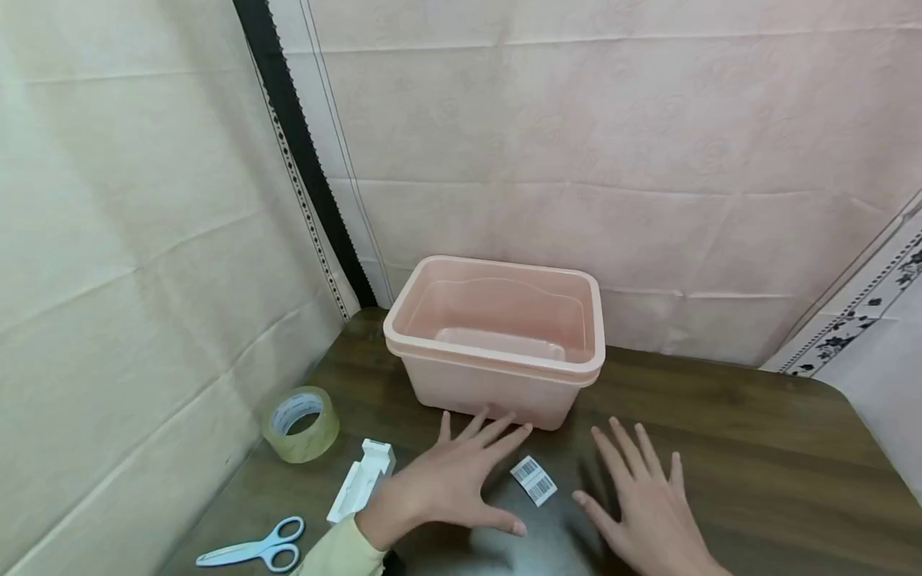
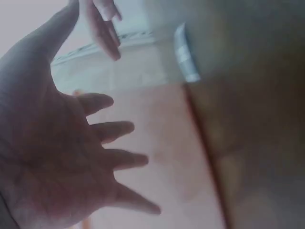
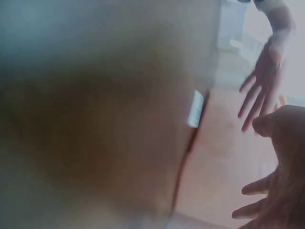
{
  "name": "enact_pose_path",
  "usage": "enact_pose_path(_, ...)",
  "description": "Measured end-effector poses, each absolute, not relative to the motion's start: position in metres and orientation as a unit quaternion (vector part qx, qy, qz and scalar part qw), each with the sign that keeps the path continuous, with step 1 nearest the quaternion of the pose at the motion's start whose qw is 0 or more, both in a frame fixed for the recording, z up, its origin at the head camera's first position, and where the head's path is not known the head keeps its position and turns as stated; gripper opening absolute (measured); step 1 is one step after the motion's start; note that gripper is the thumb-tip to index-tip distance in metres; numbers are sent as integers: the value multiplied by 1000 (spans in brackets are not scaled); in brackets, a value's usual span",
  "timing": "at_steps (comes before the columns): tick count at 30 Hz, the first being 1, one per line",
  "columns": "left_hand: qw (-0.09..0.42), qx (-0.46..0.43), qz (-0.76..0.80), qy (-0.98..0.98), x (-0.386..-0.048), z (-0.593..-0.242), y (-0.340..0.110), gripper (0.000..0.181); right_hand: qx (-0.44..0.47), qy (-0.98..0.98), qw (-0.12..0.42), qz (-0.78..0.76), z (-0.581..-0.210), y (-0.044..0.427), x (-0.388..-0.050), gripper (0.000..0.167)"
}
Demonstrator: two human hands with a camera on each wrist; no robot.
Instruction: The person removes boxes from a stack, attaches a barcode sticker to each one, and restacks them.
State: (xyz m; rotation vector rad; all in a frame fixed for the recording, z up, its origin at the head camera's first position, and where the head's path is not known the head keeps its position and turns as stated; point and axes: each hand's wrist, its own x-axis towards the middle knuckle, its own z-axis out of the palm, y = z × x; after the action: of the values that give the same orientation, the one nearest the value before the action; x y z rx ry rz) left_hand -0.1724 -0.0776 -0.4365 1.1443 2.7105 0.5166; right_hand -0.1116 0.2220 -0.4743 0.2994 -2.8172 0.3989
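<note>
Two hands hover at the table (image 1: 756,456), the left hand (image 1: 457,484) and the right hand (image 1: 651,512), each with four fingers and a thumb spread wide. One white label (image 1: 534,481) with two barcode blocks lies flat on the table between them. One pink bin (image 1: 483,390) stands upright just beyond the label, toward the back edge; two lips run round its top, and whether a second bin is nested there I cannot tell. The left fingertips overlap the bin's lower front wall in the head view; whether they touch it is unclear. Three things lie on the left side of the table: one roll of clear tape (image 1: 302,453), one small white carton (image 1: 358,482) beside the left wrist, and one pair of light-blue scissors (image 1: 263,549), nearest the person.
</note>
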Motion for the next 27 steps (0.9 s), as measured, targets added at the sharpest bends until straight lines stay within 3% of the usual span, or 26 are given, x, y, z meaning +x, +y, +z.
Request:
enact_pose_path(4, 44, 385, 207, 898, -172, -413, -90, 104, 117, -947, 226, 194, -455, 230, -122, 79)
enact_pose_path(7, 15, 394, 242, 887, -175, -393, -103, 81, 130, -918, 272, 258, -441, 236, -131, 68)
enact_pose_path(11, -39, 378, 322, 867, -185, -370, -129, 35, 132, -883, 292, 342, -426, 244, -142, 53)
enact_pose_path(14, -104, 342, 379, 854, -195, -357, -155, 17, 129, -865, 279, 397, -419, 251, -148, 44)
enact_pose_path(17, -157, 299, 421, 842, -208, -349, -182, 16, 123, -858, 260, 426, -412, 257, -153, 38)
enact_pose_path(20, -167, 249, 447, 843, -225, -347, -204, 24, 118, -860, 245, 432, -405, 262, -159, 35)
enact_pose_path(27, -101, 150, 391, 903, -263, -364, -232, 43, 126, -859, 197, 455, -388, 266, -178, 32)
